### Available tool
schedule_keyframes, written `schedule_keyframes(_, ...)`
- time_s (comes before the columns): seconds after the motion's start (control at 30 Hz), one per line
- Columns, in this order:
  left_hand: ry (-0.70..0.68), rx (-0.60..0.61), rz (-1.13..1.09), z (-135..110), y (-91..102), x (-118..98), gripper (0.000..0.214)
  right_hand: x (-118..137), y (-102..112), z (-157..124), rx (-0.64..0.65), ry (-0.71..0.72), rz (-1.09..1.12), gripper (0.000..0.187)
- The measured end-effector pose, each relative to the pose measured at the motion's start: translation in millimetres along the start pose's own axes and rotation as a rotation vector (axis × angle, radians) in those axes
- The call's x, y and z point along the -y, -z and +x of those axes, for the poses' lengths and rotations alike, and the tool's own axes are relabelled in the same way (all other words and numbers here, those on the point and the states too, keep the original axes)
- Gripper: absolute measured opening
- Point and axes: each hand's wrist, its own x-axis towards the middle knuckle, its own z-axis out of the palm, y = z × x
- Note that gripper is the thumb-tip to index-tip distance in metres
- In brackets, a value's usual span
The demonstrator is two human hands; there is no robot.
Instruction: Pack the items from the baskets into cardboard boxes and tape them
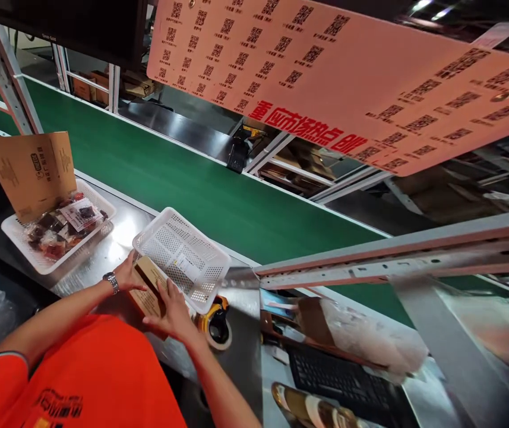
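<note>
Between my two hands is a small brown cardboard box (148, 295), tilted, with print on its side. My left hand (127, 274), a metal watch at its wrist, grips the box's left end. On the right end, my right hand (174, 310) has its fingers over the top edge and its thumb along the near side. Just beyond the box lies a white perforated plastic basket (225, 267) with a white label (186, 267) in it. A yellow and black tape dispenser (217, 321) with a roll of tape sits right of my right hand.
A second white basket (35, 257) at left holds several wrapped packets and an upright cardboard sheet (35, 172). Beyond the metal table runs a green conveyor belt (147, 178). A keyboard (338, 374) and bottle (299, 404) lie at right. A QR-code board (316, 77) hangs overhead.
</note>
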Motion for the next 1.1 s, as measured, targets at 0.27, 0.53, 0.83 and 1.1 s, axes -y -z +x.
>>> schedule_keyframes(0.27, -0.386, 0.015, 0.458, -13, 4.6, -4, 0.112, 4, -45, -13, -0.168, 0.022, -0.197, 0.114)
schedule_keyframes(0.53, -0.750, 0.368, 0.638, -19, -5.8, -5, 0.137, -5, -57, -24, -0.225, 0.098, -0.089, 0.115)
schedule_keyframes(0.83, -0.880, 0.393, 0.690, -4, 6.4, -18, 0.111, -15, -115, -49, -0.613, -0.295, 0.288, 0.087)
schedule_keyframes(1.1, -0.816, 0.508, 0.691, 3, 15.0, -33, 0.114, -60, -103, -73, -0.774, -0.338, 0.405, 0.073)
